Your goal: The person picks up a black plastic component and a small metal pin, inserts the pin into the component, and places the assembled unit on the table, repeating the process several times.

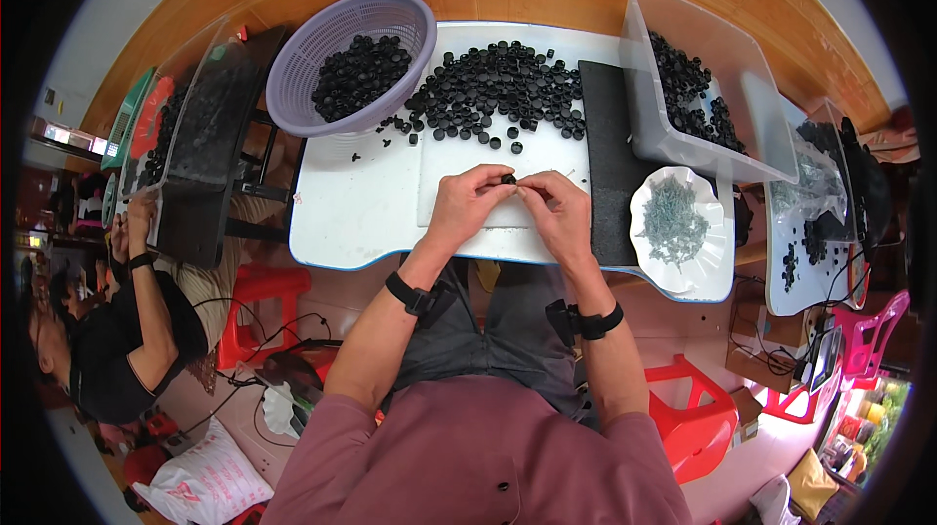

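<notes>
Over the front of the white table (356,222), my left hand (465,201) pinches a small round black plastic part (508,179) between thumb and fingers. My right hand (556,210) meets it from the other side, its thumb and fingertips pressed together close against the part. Whether the right fingertips hold some smaller piece I cannot make out. Just beyond my hands spreads a pile of loose black round parts (498,86), a few lying nearer to me. A white mat (444,169) lies under my hands.
A purple basket (283,86) of black pieces stands back left. On the right are a black mat (607,154), a clear bin (703,149) of black parts and a white scalloped plate (646,242) with small clear-greenish pieces. Another person (117,340) works at the left; red stools (688,418) stand nearby.
</notes>
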Demonstrator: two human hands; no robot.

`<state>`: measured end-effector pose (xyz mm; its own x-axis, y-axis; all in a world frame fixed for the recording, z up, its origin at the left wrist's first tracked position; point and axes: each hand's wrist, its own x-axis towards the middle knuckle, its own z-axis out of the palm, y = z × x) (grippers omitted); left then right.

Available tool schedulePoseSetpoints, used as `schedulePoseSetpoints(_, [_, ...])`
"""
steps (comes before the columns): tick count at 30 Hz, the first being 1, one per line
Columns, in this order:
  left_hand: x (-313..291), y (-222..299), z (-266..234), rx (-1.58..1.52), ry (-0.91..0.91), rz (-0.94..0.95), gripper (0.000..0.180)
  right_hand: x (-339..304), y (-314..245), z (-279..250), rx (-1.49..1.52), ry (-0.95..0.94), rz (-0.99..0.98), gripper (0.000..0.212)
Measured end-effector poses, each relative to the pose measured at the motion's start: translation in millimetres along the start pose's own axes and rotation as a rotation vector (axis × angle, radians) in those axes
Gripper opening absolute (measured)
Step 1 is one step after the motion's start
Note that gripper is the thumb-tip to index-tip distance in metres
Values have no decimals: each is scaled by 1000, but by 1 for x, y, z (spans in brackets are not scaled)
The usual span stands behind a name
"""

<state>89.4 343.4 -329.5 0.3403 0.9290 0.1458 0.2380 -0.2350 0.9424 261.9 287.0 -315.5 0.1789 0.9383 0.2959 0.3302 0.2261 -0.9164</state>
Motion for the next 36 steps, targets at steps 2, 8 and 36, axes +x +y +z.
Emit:
schedulePoseSetpoints(2, [0,2,0,-3,-2,-15,30,0,0,0,8,4,26,12])
schedulePoseSetpoints(8, [-1,2,2,15,1,5,32,3,0,2,44,5,124,12])
schedulePoseSetpoints(36, [-1,10,1,133,-4,124,29,12,-5,-1,161,-35,334,13])
